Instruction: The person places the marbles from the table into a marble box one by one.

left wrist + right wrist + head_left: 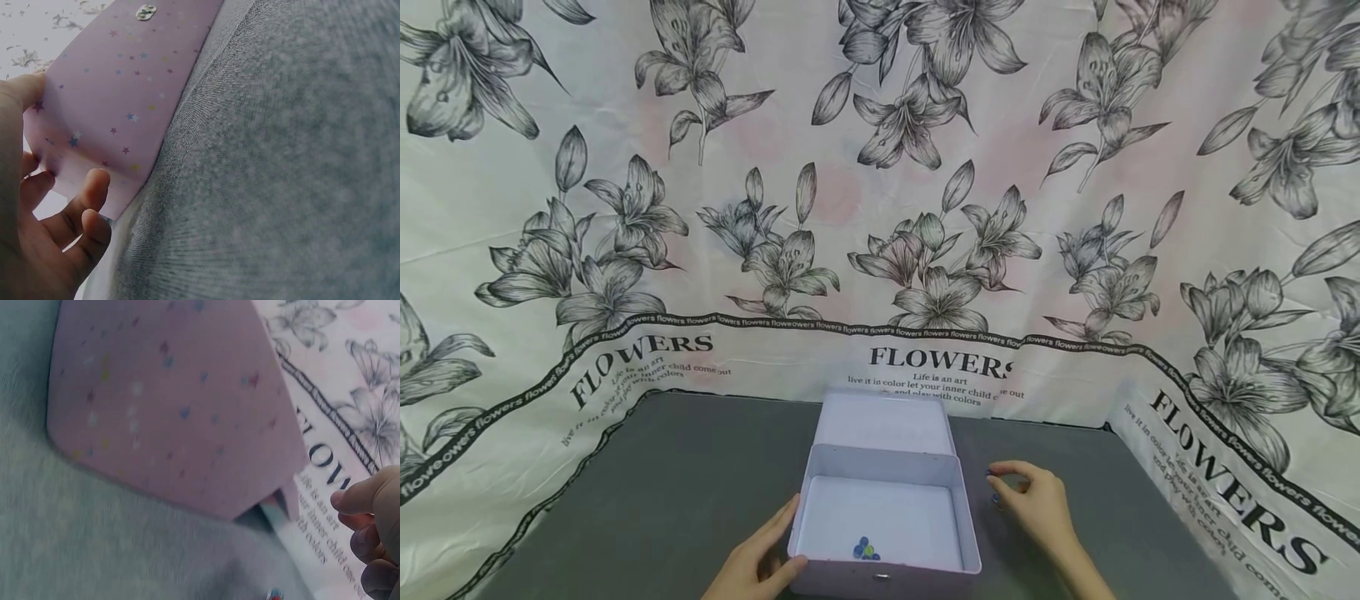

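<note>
A pale lilac metal box (883,575) stands on the grey cloth with its lid (883,421) laid back. Small blue and green marbles (861,546) lie inside, near its front wall. My left hand (762,554) holds the front left corner; in the left wrist view its thumb (28,90) touches the star-printed front and some fingers curl at the side. To the right of the box, my right hand (1037,504) pinches a small blue marble (988,472) at its fingertips. Another marble (996,498) shows just below the thumb. In the right wrist view the pinched marble is hidden.
The grey cloth (685,467) covers the table. A white curtain (797,250) with printed lilies and lettering hangs behind and at both sides. A metal latch (146,12) sits on the box front. A small marble (275,594) shows at the lower edge of the right wrist view.
</note>
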### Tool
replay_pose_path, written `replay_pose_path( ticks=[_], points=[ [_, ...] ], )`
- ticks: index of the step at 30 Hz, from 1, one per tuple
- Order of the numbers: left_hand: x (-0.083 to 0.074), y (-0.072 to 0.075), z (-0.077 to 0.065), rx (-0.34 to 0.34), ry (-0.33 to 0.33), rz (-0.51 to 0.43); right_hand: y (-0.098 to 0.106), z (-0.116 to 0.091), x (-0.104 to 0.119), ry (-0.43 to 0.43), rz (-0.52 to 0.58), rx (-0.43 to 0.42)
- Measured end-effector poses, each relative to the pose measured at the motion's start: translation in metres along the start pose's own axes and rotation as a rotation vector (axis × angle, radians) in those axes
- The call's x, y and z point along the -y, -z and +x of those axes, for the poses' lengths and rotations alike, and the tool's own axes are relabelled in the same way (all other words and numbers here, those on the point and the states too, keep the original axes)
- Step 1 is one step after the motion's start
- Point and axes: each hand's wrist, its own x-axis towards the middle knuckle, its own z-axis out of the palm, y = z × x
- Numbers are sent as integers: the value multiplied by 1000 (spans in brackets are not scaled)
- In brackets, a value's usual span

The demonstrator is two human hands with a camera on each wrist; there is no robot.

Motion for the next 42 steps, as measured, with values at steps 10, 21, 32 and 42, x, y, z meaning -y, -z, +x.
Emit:
replay_pose_path(
  ticks=[10, 21, 32, 42],
  points=[
    [2, 0, 0, -6, -2, 5, -17, 6, 26, 79, 65, -31],
    [-3, 1, 0, -3, 15, 8, -45, 6, 52, 116, 146, 9],
    [-1, 1, 0, -5, 16, 18, -68, 11, 70, 153, 190, 33],
    [0, 0, 0, 7, 10, -1, -83, 13, 87, 145, 236, 84]
  ],
)
